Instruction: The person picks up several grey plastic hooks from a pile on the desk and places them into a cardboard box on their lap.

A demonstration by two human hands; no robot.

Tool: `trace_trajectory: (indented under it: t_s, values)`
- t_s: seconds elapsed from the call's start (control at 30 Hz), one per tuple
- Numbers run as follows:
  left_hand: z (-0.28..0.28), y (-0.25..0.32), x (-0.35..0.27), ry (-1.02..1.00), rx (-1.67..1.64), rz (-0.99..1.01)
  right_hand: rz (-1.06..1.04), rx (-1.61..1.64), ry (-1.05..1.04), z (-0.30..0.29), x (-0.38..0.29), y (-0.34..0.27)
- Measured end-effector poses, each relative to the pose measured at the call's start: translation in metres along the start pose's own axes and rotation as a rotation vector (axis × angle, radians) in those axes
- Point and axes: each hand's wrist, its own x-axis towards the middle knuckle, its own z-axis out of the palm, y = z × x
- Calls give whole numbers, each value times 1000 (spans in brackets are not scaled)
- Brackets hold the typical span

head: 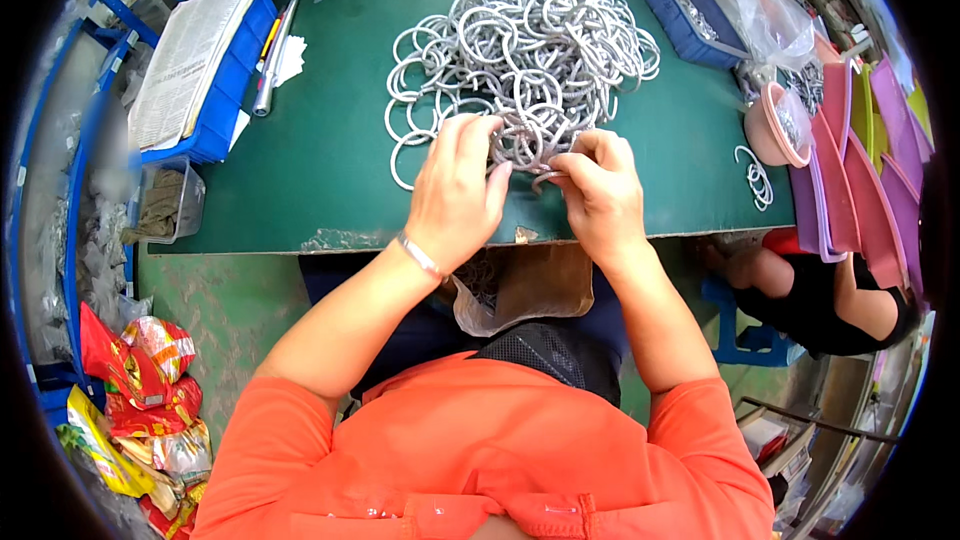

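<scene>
A large heap of open silver metal rings (pixel 540 45) lies on the green tabletop (pixel 337 165). At its near edge, my left hand (pixel 457 187) rests against the rings, thumb and fingers apart around a small cluster. My right hand (pixel 604 187) pinches one curved metal ring (pixel 549 177) between thumb and fingers, just right of that cluster. Several loose rings (pixel 760 184) lie apart near the table's right side. Below the table edge, on the lap, an open box (pixel 547 281) with a plastic liner holds more metal pieces, partly hidden.
A blue bin (pixel 232 75) topped with newspaper and a clear tub (pixel 176 199) stand left. At right are a dark blue tray (pixel 690 15), a pink bowl (pixel 776 127) and colourful plastic bins (pixel 862 195). Another person (pixel 825 292) sits at the right.
</scene>
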Motion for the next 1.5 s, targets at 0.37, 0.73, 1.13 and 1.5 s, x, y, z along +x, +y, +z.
trace_trajectory:
  t_s: [0.37, 0.73, 1.13, 1.5]
  values:
    - [-26, 8, 94, 37, -128, 87, -322, 9, 264, -32, 104, 14]
    - [-19, -20, 34, -45, -534, -499, -129, 59, 193, 0, 70, 9]
    - [-26, -26, 11, -5, -461, -397, -240, 81, -313, -19, 56, -14]
    - [-6, -31, 51, -51, -482, -415, -301, 43, -262, -24, 89, -3]
